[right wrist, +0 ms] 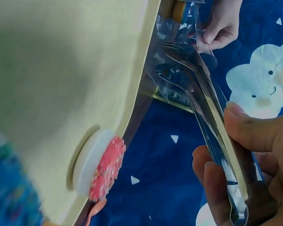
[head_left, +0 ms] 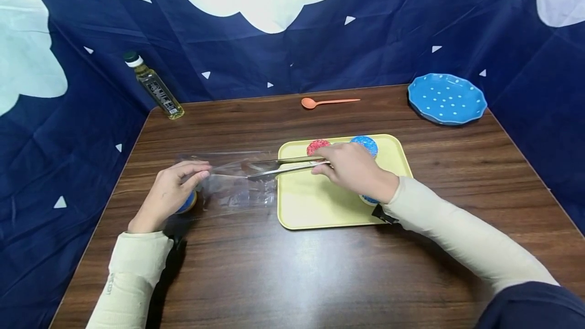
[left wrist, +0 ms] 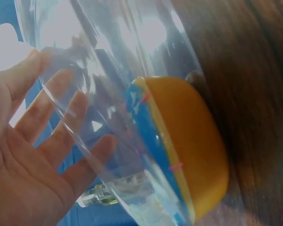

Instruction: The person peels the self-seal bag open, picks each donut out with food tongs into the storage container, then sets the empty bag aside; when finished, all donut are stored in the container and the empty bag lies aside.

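Observation:
My left hand [head_left: 165, 193] pinches the edge of a clear plastic bag [head_left: 237, 194] between thumb and fingers, raising its mouth off the table. A toy donut [left wrist: 188, 146] with blue icing and an orange-brown base lies inside the bag, partly behind that hand in the head view. In my right hand [head_left: 355, 170] are metal tongs [right wrist: 212, 106], gripped between thumb and fingers. Their tips point left at the bag's opening, apart from each other, with nothing between them. Beneath the right hand lies a yellow tray [head_left: 315, 212].
On the tray sit a pink-topped donut [right wrist: 101, 165], a blue-topped donut [head_left: 365, 143] and another blue one [head_left: 369, 200] mostly hidden by the right wrist. Behind stand an oil bottle [head_left: 160, 90], an orange spoon [head_left: 309, 103] and a blue dotted plate [head_left: 448, 99].

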A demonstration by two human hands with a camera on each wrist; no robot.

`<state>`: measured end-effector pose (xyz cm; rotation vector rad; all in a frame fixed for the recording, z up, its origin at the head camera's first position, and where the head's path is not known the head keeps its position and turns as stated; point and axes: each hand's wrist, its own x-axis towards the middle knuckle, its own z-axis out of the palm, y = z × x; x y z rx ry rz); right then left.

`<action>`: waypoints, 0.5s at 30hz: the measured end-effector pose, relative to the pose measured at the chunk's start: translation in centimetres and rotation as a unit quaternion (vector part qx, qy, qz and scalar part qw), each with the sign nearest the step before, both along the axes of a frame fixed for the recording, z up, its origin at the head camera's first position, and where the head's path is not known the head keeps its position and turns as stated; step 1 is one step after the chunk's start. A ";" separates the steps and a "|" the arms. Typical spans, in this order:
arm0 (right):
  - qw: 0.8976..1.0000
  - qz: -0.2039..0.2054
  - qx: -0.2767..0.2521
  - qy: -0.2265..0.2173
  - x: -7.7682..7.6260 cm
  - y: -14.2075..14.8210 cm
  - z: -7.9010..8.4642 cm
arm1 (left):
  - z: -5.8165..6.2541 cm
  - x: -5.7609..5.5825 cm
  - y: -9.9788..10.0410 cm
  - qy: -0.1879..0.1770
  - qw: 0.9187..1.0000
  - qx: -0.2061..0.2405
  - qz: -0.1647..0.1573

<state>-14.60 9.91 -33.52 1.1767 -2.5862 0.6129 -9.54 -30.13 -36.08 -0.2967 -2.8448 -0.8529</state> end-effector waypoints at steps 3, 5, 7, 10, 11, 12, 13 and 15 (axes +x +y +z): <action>1.000 0.009 0.014 0.001 -0.3 -1.3 0.0 | 0.0 0.0 0.0 0.003 1.000 -0.001 -0.002; 1.000 0.017 0.023 0.000 -0.4 -2.2 0.0 | 0.0 0.0 0.0 0.002 1.000 -0.001 -0.004; 0.999 0.027 0.032 0.001 -0.4 -3.1 0.0 | 0.0 -0.1 0.0 0.002 1.000 -0.001 -0.006; 0.998 0.036 0.046 -0.002 -0.5 -4.4 0.0 | 0.2 -0.2 0.1 0.004 1.000 0.001 -0.008; 0.998 0.038 0.051 -0.004 -0.5 -4.9 -0.1 | 0.2 -0.2 0.1 0.005 1.000 0.001 -0.008; 0.998 0.040 0.057 -0.006 -0.5 -5.3 -0.1 | 0.3 -0.2 0.1 0.005 1.000 0.001 -0.008; 0.997 0.040 0.064 -0.008 -0.6 -5.7 -0.2 | 0.3 -0.2 0.2 0.004 1.000 0.002 -0.008; 0.996 0.044 0.074 -0.017 -0.6 -6.6 -0.4 | 0.4 -0.3 0.2 0.002 1.000 0.001 -0.007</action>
